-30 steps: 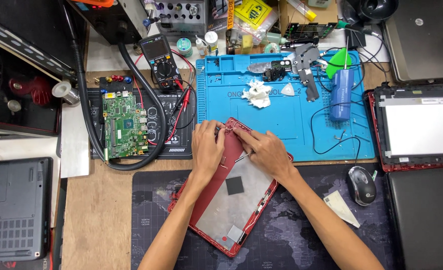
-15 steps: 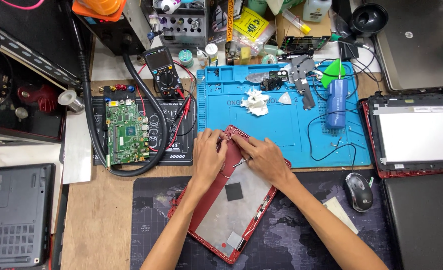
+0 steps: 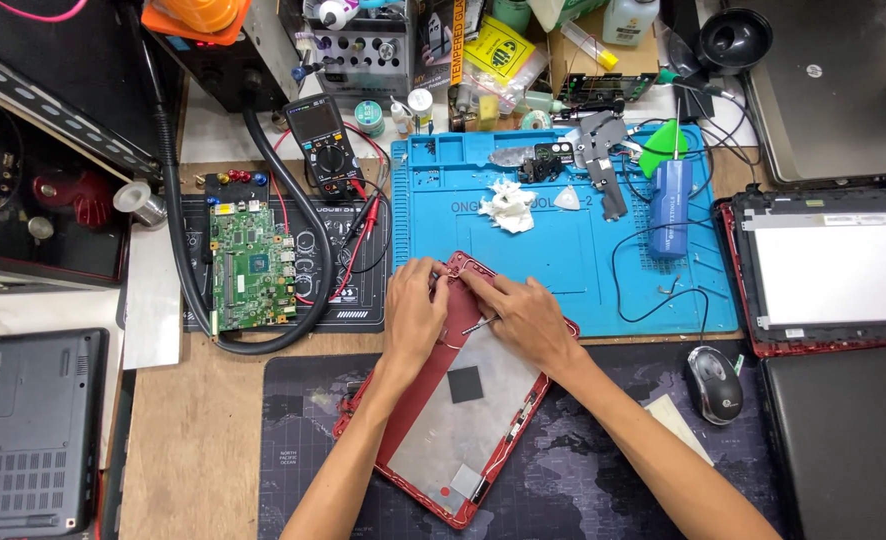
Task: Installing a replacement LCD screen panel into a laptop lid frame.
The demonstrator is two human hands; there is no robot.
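Head view | your left hand (image 3: pixel 412 312) and right hand (image 3: pixel 525 318) both press fingertips on the red silver-lined laptop lid (image 3: pixel 455 398), centre | wooden bench crowded; blue silicone mat (image 3: pixel 563 260) above, dark desk mat (image 3: pixel 303 440) free at lower left.

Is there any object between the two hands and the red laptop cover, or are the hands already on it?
Nothing visible stands between them. The left hand and the right hand both rest directly on the upper end of the red laptop cover, which lies tilted across the blue mat and the dark desk mat.
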